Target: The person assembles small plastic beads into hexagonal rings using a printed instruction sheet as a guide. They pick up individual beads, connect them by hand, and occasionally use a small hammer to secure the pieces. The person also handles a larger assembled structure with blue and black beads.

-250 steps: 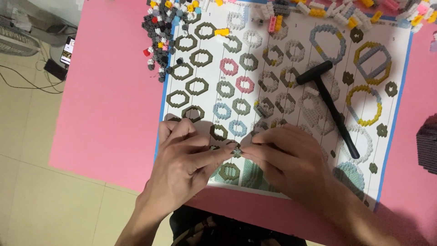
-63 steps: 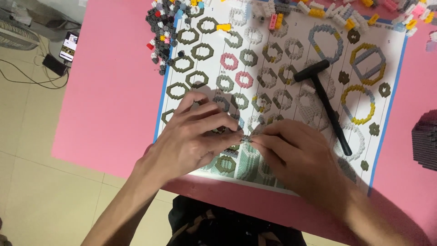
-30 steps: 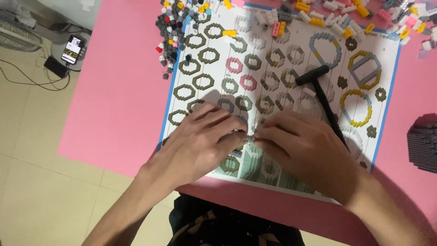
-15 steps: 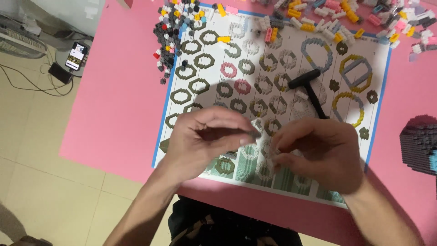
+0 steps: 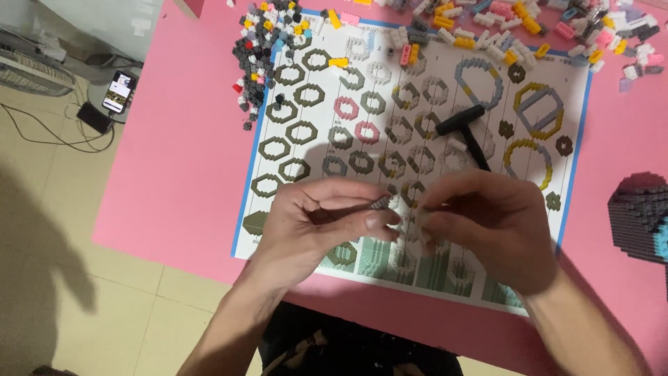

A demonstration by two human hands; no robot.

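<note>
Left hand (image 5: 316, 223) pinches small grey brick piece (image 5: 380, 202); right hand (image 5: 487, 223) curled, contents unclear. Slip risk: piece drops among rings at 12 o'clock.

Pink table (image 5: 181, 174) as landmark. White instruction sheet (image 5: 445, 90) with blue edge lies on table, covered with small brick rings, olive, grey, pink. Black T-shaped tool (image 5: 466, 132) rests on sheet. Heap of loose mixed bricks (image 5: 268, 35) at sheet's far-left corner; more loose bricks (image 5: 529, 17) along far edge. Dark built model (image 5: 643, 216) at table's right edge. Phone (image 5: 120, 92) on floor left of table, cables beside it.
</note>
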